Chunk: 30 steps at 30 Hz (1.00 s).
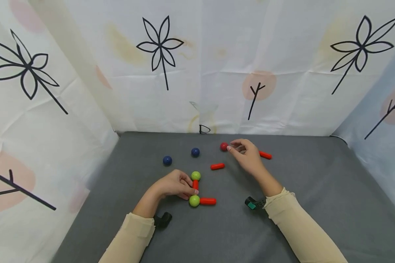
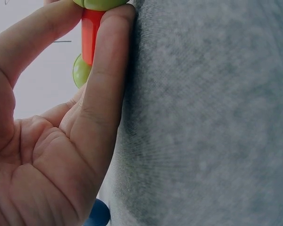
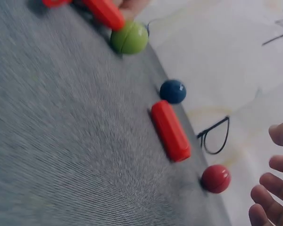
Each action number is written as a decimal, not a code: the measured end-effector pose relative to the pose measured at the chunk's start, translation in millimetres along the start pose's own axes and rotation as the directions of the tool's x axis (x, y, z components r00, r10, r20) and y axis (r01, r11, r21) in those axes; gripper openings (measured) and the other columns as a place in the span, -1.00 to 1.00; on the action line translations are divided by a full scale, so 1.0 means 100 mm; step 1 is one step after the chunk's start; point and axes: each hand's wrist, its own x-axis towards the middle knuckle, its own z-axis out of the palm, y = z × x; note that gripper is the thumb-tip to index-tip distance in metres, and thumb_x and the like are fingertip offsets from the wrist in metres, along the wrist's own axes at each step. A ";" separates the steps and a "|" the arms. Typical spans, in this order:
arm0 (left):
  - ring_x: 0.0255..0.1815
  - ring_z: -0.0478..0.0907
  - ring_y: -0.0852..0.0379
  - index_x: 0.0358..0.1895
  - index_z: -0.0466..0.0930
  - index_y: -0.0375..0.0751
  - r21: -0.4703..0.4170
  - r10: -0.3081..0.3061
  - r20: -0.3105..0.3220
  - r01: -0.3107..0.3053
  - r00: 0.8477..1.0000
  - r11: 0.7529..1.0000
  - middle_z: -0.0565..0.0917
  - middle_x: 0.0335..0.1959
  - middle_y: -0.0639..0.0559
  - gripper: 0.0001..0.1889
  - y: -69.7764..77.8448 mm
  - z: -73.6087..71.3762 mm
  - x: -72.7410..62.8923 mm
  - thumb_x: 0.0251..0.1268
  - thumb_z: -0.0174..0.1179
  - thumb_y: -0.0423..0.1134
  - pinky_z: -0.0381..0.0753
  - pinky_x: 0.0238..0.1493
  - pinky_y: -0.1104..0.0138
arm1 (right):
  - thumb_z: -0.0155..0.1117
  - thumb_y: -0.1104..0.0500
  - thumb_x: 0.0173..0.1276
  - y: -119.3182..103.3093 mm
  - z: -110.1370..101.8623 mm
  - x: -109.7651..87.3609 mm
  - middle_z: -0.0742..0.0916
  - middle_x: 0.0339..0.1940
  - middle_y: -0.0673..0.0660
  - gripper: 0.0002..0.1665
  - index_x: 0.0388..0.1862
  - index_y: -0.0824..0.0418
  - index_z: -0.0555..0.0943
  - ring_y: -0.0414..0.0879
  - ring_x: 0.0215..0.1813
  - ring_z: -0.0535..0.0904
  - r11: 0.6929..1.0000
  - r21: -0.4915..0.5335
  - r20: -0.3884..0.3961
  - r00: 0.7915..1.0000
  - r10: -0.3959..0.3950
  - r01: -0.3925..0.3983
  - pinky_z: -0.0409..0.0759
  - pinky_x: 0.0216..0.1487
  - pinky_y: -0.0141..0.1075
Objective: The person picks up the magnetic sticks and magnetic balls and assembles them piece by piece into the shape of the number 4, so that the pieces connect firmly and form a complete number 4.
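My left hand (image 1: 174,183) pinches an upright-pointing red rod (image 1: 195,185) that joins two green balls, the far one (image 1: 195,175) and the near one (image 1: 194,201). From the near ball a second red rod (image 1: 208,201) sticks out to the right. In the left wrist view, thumb and finger lie on both sides of the red rod (image 2: 89,37). My right hand (image 1: 249,157) is beside a red ball (image 1: 224,147) at the back. The right wrist view has its fingers (image 3: 270,202) spread and apart from the red ball (image 3: 216,179).
Two blue balls, one (image 1: 195,152) near the middle and one (image 1: 167,160) further left, lie on the grey cloth (image 1: 230,233). A loose red rod (image 1: 217,166) lies between my hands, another (image 1: 265,155) behind the right hand. Patterned white curtains (image 1: 197,73) border the table's back and sides.
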 end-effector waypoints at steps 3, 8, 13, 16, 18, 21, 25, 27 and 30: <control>-0.39 0.77 0.13 -0.14 0.69 -0.35 -0.003 0.001 -0.007 -0.001 1.000 1.000 0.83 -0.37 -0.06 -0.69 0.00 -0.01 -0.01 0.21 0.58 -0.24 0.85 -0.20 0.21 | 0.40 0.00 0.55 0.05 0.06 0.12 0.68 0.26 0.29 -0.47 0.38 0.20 0.61 0.21 0.17 0.65 1.000 -0.026 -0.011 1.000 0.007 -0.007 0.67 0.15 0.09; -0.39 0.77 0.13 -0.14 0.69 -0.35 -0.009 0.005 -0.006 -0.005 1.000 1.000 0.83 -0.37 -0.06 -0.69 0.01 -0.01 -0.01 0.21 0.58 -0.25 0.85 -0.20 0.21 | 0.40 0.01 0.54 0.14 0.16 0.24 0.65 0.34 0.31 -0.37 0.48 0.23 0.54 0.25 0.26 0.64 0.997 -0.067 -0.014 0.999 0.034 -0.035 0.67 0.22 0.15; -0.40 0.76 0.13 -0.16 0.69 -0.35 -0.006 -0.001 -0.003 0.001 1.000 1.000 0.82 -0.38 -0.07 -0.71 0.01 -0.01 -0.01 0.21 0.58 -0.25 0.85 -0.21 0.22 | 0.42 0.02 0.51 0.15 0.22 0.26 0.66 0.32 0.28 -0.38 0.45 0.23 0.57 0.24 0.28 0.63 0.990 -0.116 0.015 0.997 0.077 -0.074 0.66 0.25 0.14; -0.41 0.76 0.14 -0.16 0.69 -0.35 -0.003 0.003 -0.003 -0.003 1.000 1.000 0.82 -0.38 -0.07 -0.71 0.01 -0.01 -0.01 0.22 0.57 -0.26 0.85 -0.21 0.22 | 0.41 0.06 0.51 0.16 0.24 0.26 0.68 0.28 0.31 -0.41 0.42 0.25 0.58 0.23 0.21 0.64 0.987 -0.139 0.027 0.996 0.081 -0.076 0.66 0.20 0.13; -0.41 0.76 0.14 -0.16 0.69 -0.35 -0.002 0.013 -0.004 -0.013 1.000 1.000 0.82 -0.38 -0.07 -0.71 0.00 -0.01 -0.02 0.22 0.57 -0.26 0.85 -0.20 0.22 | 0.40 0.08 0.51 0.17 0.25 0.26 0.68 0.26 0.32 -0.44 0.40 0.26 0.59 0.22 0.17 0.64 0.987 -0.143 0.029 0.996 0.079 -0.074 0.65 0.17 0.12; -0.41 0.76 0.14 -0.17 0.68 -0.35 -0.005 0.028 0.001 -0.028 1.000 1.000 0.82 -0.38 -0.07 -0.71 -0.02 0.01 -0.04 0.22 0.57 -0.27 0.85 -0.21 0.22 | 0.40 0.11 0.49 0.19 0.27 0.23 0.67 0.23 0.33 -0.45 0.38 0.28 0.60 0.22 0.13 0.64 0.986 -0.142 0.031 0.995 0.091 -0.086 0.66 0.14 0.10; -0.42 0.76 0.14 -0.19 0.68 -0.34 -0.012 0.040 0.008 -0.040 0.999 0.999 0.82 -0.39 -0.06 -0.72 -0.07 0.03 -0.06 0.21 0.57 -0.27 0.85 -0.23 0.21 | 0.42 0.13 0.48 0.21 0.31 0.20 0.66 0.15 0.34 -0.49 0.33 0.30 0.61 0.21 0.08 0.66 0.983 -0.144 0.026 0.993 0.116 -0.112 0.69 0.07 0.06; -0.43 0.76 0.14 -0.20 0.68 -0.34 -0.012 0.048 0.005 -0.048 0.999 0.999 0.82 -0.40 -0.06 -0.73 -0.08 0.04 -0.05 0.21 0.57 -0.27 0.85 -0.23 0.21 | 0.41 0.13 0.49 0.21 0.33 0.21 0.65 0.11 0.34 -0.53 0.28 0.30 0.61 0.21 0.05 0.67 0.982 -0.146 0.015 0.992 0.121 -0.118 0.70 0.03 0.04; -0.43 0.76 0.14 -0.22 0.68 -0.34 -0.009 0.055 -0.011 -0.055 0.998 0.998 0.82 -0.40 -0.06 -0.73 -0.07 0.02 -0.03 0.20 0.58 -0.27 0.85 -0.24 0.21 | 0.43 0.09 0.48 0.19 0.34 0.28 0.66 0.08 0.33 -0.57 0.20 0.30 0.62 0.20 0.03 0.68 0.983 -0.138 -0.018 0.992 0.122 -0.123 0.70 0.03 0.04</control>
